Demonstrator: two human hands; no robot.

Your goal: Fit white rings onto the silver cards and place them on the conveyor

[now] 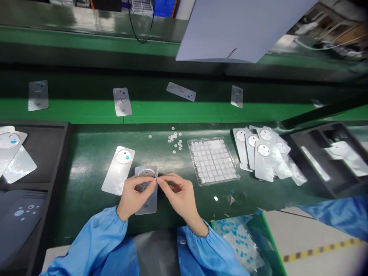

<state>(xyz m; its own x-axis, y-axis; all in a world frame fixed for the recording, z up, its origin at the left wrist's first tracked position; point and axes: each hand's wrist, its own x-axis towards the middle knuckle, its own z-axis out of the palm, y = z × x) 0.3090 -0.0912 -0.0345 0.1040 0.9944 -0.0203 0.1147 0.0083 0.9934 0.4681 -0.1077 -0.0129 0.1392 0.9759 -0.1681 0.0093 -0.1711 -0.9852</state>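
Note:
My left hand (135,194) and my right hand (180,195) meet fingertip to fingertip, both closed in a pinch. A tiny pale piece seems to sit between them, too small to name. Just under the fingers lies a grey phone-back-shaped plate (148,205), its round camera area partly covered by my left hand. To the left rests a silvery plate (115,176) with a white ring and a blue dot. Small white rings (174,138) are scattered beyond my hands. Right of them stands a clear tray (214,161) filled with small white parts.
Stacked silvery plates (263,149) lie at the right, beside a black bin (330,153). Another black bin (43,149) with plates is at the left. Several plates lie on the green belt (149,111) at the back. A bag with blue dots (241,241) hangs at the front edge.

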